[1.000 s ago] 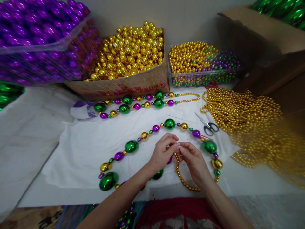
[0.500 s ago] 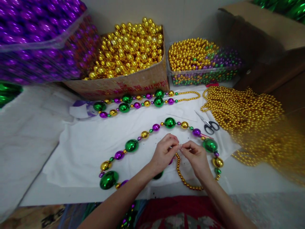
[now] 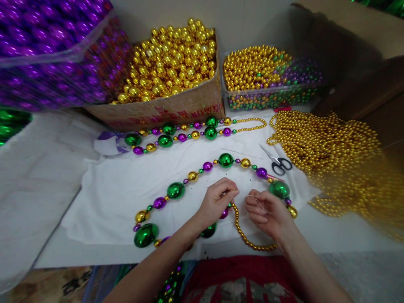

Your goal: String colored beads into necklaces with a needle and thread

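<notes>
Green, purple and gold bead necklace (image 3: 226, 160), arched on white cloth (image 3: 116, 198)

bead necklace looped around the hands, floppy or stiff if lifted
The necklace will probably sag, since it lies in a loose curve. Its large green beads look round and glossy, so may slip or roll. Its bending gold section likely flexes easily.

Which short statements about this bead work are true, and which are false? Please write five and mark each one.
1. The right hand holds a thin pale thread. True.
2. The scissors are in the left hand. False: they lie on the white cloth.
3. The cardboard box contains gold beads. True.
4. The two hands touch each other. False: a gap separates them.
5. The nearer bead string includes large green beads. True.
</notes>
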Demonstrator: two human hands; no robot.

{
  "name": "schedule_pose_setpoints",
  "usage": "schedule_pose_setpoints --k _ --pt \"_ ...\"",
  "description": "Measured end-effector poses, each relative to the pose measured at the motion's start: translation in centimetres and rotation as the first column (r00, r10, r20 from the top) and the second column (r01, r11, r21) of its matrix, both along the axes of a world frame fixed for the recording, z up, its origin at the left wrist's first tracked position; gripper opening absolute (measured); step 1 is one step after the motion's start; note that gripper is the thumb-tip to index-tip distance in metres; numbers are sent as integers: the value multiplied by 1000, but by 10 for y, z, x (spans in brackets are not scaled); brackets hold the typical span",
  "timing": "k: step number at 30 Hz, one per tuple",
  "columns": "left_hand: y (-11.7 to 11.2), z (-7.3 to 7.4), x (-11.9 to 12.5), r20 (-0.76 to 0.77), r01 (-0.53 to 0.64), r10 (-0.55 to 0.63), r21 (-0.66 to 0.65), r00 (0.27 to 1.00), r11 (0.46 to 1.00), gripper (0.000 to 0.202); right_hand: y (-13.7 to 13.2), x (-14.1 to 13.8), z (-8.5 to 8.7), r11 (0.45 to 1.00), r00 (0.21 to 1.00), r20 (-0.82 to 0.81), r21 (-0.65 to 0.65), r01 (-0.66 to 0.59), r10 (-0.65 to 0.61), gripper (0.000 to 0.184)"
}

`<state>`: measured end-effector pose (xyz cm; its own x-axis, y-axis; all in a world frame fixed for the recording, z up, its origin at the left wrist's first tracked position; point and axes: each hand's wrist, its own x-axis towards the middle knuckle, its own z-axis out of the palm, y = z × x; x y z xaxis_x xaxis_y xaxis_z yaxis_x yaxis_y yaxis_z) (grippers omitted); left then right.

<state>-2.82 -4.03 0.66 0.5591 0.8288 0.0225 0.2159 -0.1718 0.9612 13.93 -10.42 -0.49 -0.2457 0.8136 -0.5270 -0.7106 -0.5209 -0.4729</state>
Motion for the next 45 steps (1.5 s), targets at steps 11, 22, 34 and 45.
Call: schedule_pose_setpoints --k 11,22,34,45 --pt "0 -3 -11 175 -48 153 -493 973 869 19 -17 10 3 981 997 -77 196 10 6 5" --pt "-48 -6 -33 558 299 464 -801 688 518 24 -36 -17 4 992 907 -409 35 121 -97 13" --pt "-67 -7 -13 395 116 444 -837 804 535 25 -58 -8 5 992 994 83 115 54 -63 21" --pt "-59 -16 -27 272 137 229 -870 935 473 27 -62 -8 -10 1000 997 -73 -2 -21 21 18"
